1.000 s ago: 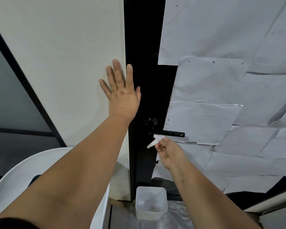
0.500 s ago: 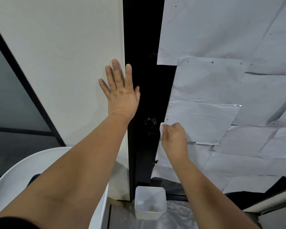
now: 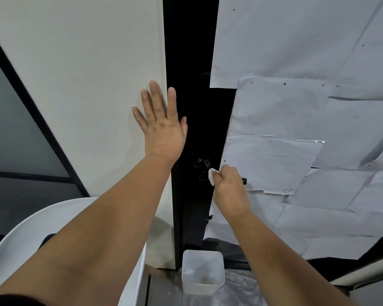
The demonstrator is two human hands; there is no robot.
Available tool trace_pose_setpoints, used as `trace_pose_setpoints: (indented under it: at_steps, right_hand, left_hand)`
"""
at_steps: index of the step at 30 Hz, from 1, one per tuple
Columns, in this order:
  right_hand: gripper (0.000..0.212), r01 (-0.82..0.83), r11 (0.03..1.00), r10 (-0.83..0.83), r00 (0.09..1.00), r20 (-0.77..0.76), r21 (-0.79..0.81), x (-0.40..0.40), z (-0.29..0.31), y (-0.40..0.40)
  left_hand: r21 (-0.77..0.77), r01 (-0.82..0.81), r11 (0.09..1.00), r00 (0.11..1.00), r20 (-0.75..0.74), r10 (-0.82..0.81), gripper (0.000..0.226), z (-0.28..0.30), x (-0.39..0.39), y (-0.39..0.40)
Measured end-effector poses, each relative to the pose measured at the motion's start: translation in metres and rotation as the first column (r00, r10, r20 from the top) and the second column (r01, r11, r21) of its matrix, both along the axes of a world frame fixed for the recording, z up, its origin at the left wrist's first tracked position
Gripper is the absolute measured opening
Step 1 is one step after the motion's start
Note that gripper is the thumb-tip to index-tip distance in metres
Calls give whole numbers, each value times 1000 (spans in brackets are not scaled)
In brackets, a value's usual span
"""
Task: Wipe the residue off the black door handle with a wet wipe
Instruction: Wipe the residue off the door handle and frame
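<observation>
My right hand (image 3: 229, 187) is closed around the black door handle (image 3: 244, 180) with a white wet wipe (image 3: 212, 176) folded under its fingers. Only the handle's right tip shows past my knuckles; the rest is hidden by the hand. A corner of the wipe sticks out at the left of the hand. Whitish residue marks (image 3: 201, 162) sit on the black door (image 3: 192, 107) just above and left of the handle. My left hand (image 3: 161, 127) lies flat with fingers spread on the white wall, its thumb at the door's edge.
White paper sheets (image 3: 296, 120) cover the door's right part. A translucent plastic bin (image 3: 202, 271) stands on the floor below the handle. A white curved chair back (image 3: 31, 230) is at the lower left. A dark-framed glass panel (image 3: 13, 138) runs along the left.
My right hand rose from under the handle with the wipe and closed over it, then slid slightly right so the handle's tip shows. My left hand stayed flat on the wall.
</observation>
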State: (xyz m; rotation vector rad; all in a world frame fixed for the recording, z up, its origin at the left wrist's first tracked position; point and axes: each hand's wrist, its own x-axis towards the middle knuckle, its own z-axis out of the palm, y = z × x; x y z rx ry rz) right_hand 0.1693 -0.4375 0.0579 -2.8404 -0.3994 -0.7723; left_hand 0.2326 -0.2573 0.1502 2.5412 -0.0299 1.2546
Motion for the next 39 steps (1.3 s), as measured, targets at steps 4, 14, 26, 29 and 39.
trace_pose_setpoints:
  at_steps: [4, 14, 26, 29, 39]
  right_hand:
    - [31, 23, 1000, -23, 1000, -14, 11, -2, 3, 8]
    - [33, 96, 993, -99, 995, -28, -71, -1, 0, -25]
    - [32, 106, 994, -106, 994, -39, -10, -4, -4, -36]
    - [31, 210, 975, -205, 977, -62, 78, 2, -8, -65]
    - [26, 405, 754, -248, 905, -346, 517, 9, -21, -48]
  left_hand:
    - [7, -4, 1000, 1000, 2, 4, 81, 0, 1, 0]
    - [4, 5, 1000, 1000, -9, -5, 75, -1, 0, 0]
    - [3, -14, 1000, 999, -31, 14, 75, 0, -1, 0]
    - [3, -18, 1000, 999, -34, 18, 75, 1, -1, -1]
    - [-6, -23, 1000, 999, -36, 22, 75, 2, -2, -2]
